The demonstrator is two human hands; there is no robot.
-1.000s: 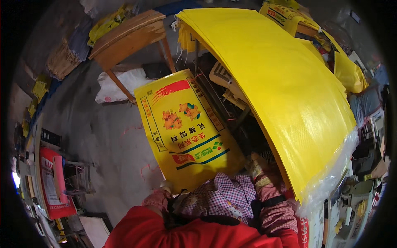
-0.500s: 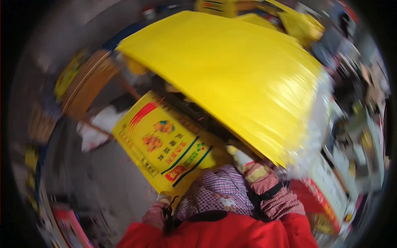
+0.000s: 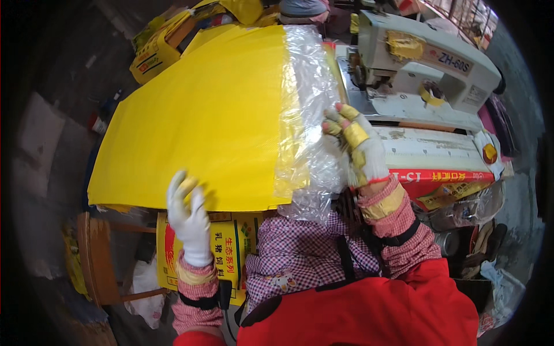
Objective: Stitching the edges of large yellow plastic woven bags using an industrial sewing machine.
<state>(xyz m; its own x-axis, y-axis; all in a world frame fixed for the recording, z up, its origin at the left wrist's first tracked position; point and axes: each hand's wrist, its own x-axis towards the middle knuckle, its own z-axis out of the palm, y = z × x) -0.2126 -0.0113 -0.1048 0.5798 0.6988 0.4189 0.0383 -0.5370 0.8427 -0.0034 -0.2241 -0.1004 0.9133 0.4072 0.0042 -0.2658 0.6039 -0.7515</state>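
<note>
A large yellow woven sack (image 3: 202, 121) lies spread in front of me, with a clear plastic liner (image 3: 314, 109) sticking out of its right end. My left hand (image 3: 187, 216), in a white glove, holds the sack's near edge from below. My right hand (image 3: 355, 147), in a white glove with yellow tape on the fingers, grips the crumpled plastic liner at the sack's mouth. I wear red sleeves and a checked apron.
A white industrial sewing machine (image 3: 427, 57) stands on its table (image 3: 438, 144) to the right. Printed yellow sacks (image 3: 231, 248) hang below the big sack. A wooden stool (image 3: 98, 259) stands at lower left, and more yellow sacks (image 3: 156, 46) lie at the back.
My view has swung right toward the sewing machine. The yellow sack has turned so its plastic-lined mouth faces the machine, and both hands have come up onto it.
</note>
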